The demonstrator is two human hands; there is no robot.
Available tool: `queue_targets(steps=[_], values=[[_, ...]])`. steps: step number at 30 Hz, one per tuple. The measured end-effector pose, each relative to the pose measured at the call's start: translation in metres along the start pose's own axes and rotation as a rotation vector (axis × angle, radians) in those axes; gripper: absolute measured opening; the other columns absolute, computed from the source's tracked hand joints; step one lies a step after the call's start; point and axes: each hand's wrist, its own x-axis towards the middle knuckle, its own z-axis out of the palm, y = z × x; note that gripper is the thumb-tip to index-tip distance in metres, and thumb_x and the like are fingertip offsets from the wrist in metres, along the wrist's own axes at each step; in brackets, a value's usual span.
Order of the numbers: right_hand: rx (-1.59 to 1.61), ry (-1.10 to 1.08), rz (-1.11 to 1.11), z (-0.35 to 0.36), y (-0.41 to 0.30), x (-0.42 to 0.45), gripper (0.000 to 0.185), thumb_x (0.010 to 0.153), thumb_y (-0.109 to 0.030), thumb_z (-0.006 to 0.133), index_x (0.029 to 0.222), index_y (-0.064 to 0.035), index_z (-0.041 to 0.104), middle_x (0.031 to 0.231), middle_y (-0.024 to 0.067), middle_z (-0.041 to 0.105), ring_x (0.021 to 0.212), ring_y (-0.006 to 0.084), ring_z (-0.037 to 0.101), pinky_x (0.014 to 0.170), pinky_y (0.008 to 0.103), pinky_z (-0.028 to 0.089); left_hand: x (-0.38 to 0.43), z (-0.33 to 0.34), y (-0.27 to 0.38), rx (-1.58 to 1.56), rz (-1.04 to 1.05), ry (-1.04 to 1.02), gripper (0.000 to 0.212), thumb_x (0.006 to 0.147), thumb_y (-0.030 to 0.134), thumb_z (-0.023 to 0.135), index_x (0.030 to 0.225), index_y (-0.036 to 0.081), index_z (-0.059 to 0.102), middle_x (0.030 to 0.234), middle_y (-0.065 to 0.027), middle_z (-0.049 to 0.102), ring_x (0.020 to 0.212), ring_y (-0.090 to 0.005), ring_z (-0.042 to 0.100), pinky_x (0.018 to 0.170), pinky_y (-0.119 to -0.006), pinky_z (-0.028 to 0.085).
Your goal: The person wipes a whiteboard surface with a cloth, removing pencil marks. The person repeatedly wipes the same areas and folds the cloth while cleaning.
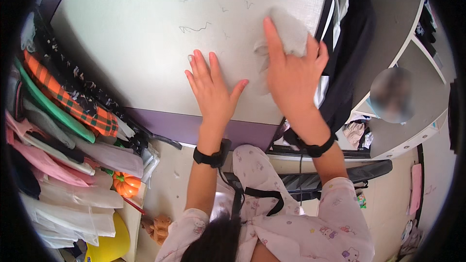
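A pale wardrobe door panel (138, 51) with a purple lower band (251, 131) fills the space before me. Dark scribbled pencil-like lines (195, 28) mark its upper middle. My left hand (211, 87) lies flat against the panel with fingers spread, below the scribbles, and holds nothing. To the right, my right hand (295, 69) presses a light grey cloth (289, 25) on the panel, near its right edge. The index finger points up along the cloth, and part of the cloth hangs below the palm. Both wrists wear black straps.
Hanging clothes (72, 91) crowd the left, above an orange toy pumpkin (126, 184) and a plush toy (160, 227). Dark garments (353, 51) hang at the right beside open shelves (418, 54). A long black bag (349, 174) lies on the floor near my legs.
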Motion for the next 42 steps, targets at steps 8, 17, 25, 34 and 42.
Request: queue_targets(steps=[8,17,25,34,42], values=[[-0.069,-0.138,-0.156,-0.023,0.004,-0.003,0.055,0.074,-0.007,0.055,0.128,-0.016,0.052,0.054,0.0041,0.049,0.079,0.0298,0.05,0.083,0.0428,0.037,-0.006,0.01,-0.011,-0.011,0.025,0.053,0.098,0.069,0.041,0.076,0.143,0.006,0.021,0.149,-0.0234,0.01,0.136,-0.0443,0.014,0.106,-0.059,0.013],[0.011,-0.04,-0.235,-0.008,-0.003,0.038,0.035,0.07,-0.018,0.059,0.104,-0.009,0.059,0.051,0.0019,0.049,0.067,0.023,0.05,0.055,0.0305,0.039,-0.003,0.01,-0.009,-0.02,0.023,0.069,0.097,0.069,0.04,0.076,0.143,0.007,0.023,0.15,-0.0206,0.012,0.136,-0.0436,0.016,0.106,-0.059,0.015],[0.05,-0.042,-0.175,-0.006,-0.009,0.028,0.031,0.071,-0.016,0.058,0.102,-0.0103,0.057,0.053,0.0036,0.052,0.061,0.0238,0.051,0.054,0.0323,0.037,-0.003,0.006,-0.007,-0.049,0.013,0.08,0.092,0.07,0.039,0.075,0.141,0.007,0.026,0.15,-0.02,0.014,0.136,-0.0429,0.016,0.107,-0.058,0.016],[0.067,-0.057,-0.165,-0.002,-0.008,0.027,0.026,0.077,-0.018,0.058,0.102,-0.0118,0.055,0.052,0.0027,0.052,0.062,0.0235,0.051,0.057,0.0327,0.035,-0.004,0.004,-0.003,-0.042,-0.026,0.064,0.093,0.067,0.036,0.078,0.141,0.007,0.028,0.149,-0.0199,0.015,0.135,-0.0427,0.019,0.107,-0.058,0.018],[0.094,-0.016,-0.179,0.005,-0.005,0.009,0.024,0.078,-0.019,0.058,0.101,-0.0121,0.056,0.052,0.0024,0.052,0.061,0.0232,0.05,0.057,0.0344,0.034,-0.006,0.005,-0.006,-0.05,-0.001,0.067,0.095,0.066,0.029,0.079,0.142,0.009,0.025,0.15,-0.0185,0.013,0.136,-0.0416,0.017,0.108,-0.055,0.016]])
